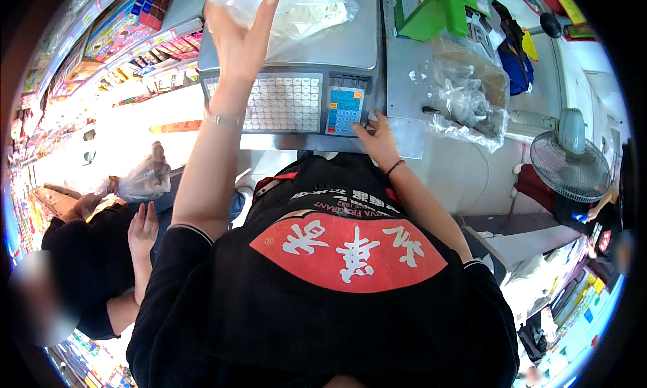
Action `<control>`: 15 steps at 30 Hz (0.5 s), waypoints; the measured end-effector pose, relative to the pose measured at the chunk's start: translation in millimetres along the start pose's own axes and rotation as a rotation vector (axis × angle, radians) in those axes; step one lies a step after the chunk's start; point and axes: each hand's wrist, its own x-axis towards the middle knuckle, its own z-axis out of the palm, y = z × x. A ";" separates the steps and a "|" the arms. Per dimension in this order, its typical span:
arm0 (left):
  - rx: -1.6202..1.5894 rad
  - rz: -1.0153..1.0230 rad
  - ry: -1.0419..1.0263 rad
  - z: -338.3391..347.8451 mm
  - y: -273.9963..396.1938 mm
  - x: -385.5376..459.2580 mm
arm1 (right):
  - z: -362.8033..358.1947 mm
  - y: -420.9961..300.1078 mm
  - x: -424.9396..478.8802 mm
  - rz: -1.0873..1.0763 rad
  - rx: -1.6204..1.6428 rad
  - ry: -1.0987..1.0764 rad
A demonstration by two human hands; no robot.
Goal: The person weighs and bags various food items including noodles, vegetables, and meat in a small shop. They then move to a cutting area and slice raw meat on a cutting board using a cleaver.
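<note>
My left hand reaches over the steel weighing plate of a price-computing scale, against a clear plastic bag with pale contents. Its thumb is spread, while the other fingers are partly hidden and cut off by the upper edge, so a grip cannot be confirmed. By the lower right corner of the blue numeric keypad is my right hand, holding nothing, fingers apart and one fingertip at the keys. White keys fill the panel to the left, partly behind my left forearm.
At right, a box lined with clear plastic stands beside a green container. A grey fan is farther right. On the left, another person is near a filled plastic bag, beside shelves of packaged goods.
</note>
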 end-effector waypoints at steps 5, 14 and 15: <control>-0.057 -0.144 0.091 -17.8 1.8 -87.4 | 15.2 -9.2 -5.0 -0.155 -0.235 0.038; -0.129 -0.167 -0.188 -32.9 0.0 -134.0 | 17.3 -20.9 -7.4 -0.118 -0.235 0.086; -0.145 -0.160 -0.188 -32.9 1.1 -131.7 | 17.8 -16.7 -5.8 -0.119 -0.207 0.081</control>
